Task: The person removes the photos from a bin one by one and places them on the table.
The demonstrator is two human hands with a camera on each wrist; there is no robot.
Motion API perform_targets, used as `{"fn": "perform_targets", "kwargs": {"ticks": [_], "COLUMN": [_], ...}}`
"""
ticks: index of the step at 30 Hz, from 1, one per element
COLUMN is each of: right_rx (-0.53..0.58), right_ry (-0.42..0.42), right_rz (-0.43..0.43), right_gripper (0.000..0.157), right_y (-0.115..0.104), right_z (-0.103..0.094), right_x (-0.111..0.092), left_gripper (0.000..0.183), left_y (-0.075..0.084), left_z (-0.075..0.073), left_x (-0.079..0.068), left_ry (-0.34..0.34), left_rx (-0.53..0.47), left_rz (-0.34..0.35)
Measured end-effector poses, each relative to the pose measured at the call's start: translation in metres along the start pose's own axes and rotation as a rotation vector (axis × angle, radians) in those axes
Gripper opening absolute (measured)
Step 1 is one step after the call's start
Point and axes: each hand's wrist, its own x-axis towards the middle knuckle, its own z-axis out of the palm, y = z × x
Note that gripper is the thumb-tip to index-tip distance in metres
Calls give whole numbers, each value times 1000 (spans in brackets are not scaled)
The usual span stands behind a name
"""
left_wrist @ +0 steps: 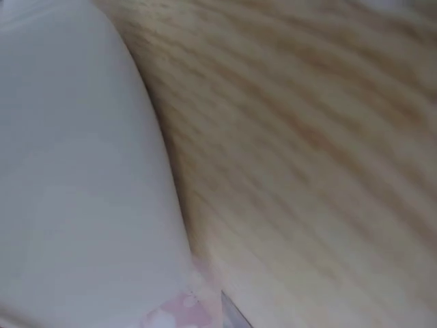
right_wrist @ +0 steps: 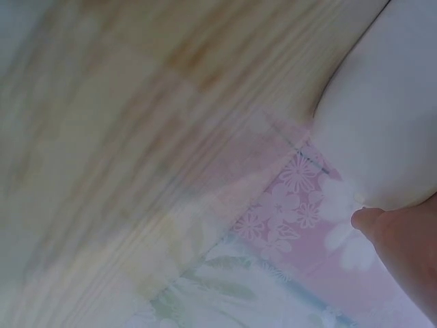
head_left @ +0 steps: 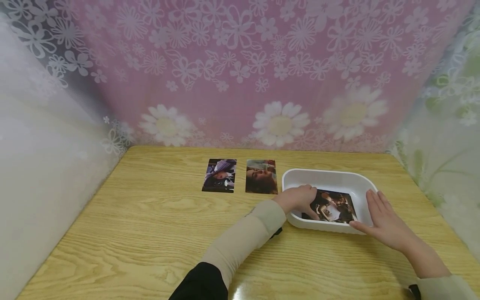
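Your left hand [head_left: 301,198] pinches the left end of the photo card [head_left: 336,207] inside the white tray [head_left: 337,177]; your right hand [head_left: 386,219] rests with fingers extended on its rim. Expect light, springy, probably slick stock; grip opposite edges.

Soft, fairly even light fills the head view; a small glare spot sits at the bottom centre of the worktop [head_left: 150,233], and the upper left fades to grey. Both wrist views are dimmer, the grain blurred. Shadow lines the white tray's edge [left_wrist: 82,157] in the left one; in the right, a pale pinkish veil near centre may be a reflection.
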Motion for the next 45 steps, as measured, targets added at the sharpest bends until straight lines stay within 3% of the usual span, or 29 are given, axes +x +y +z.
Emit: {"fn": "perform_targets", "kwargs": {"ticks": [7,17,26,32,36,45], "right_rx": [4,-2,-8,-18,-17,-13], "right_ry": [-10,-3,5,12,12,-4], "right_rz": [12,8,1,-6,-7,-2], "right_gripper": [95,94,95,95,95,94], "right_y": [-2,-1,-1,1,0,0], "right_z": [0,1,1,1,1,1], "right_x": [-1,-1,-1,0,0,0], "left_gripper": [82,83,76,64,54,47], "left_y": [3,3,3,-1,-3,-7], "left_z": [5,3,1,-2,-4,-7], "left_x": [3,-4,-5,-7,-8,-8], "left_ry": [-45,-33,63,181,243,274], "left_rx": [43,75,49,16,-60,-209], "left_rz": [-73,-94,-129,-90,-71,-68]}}
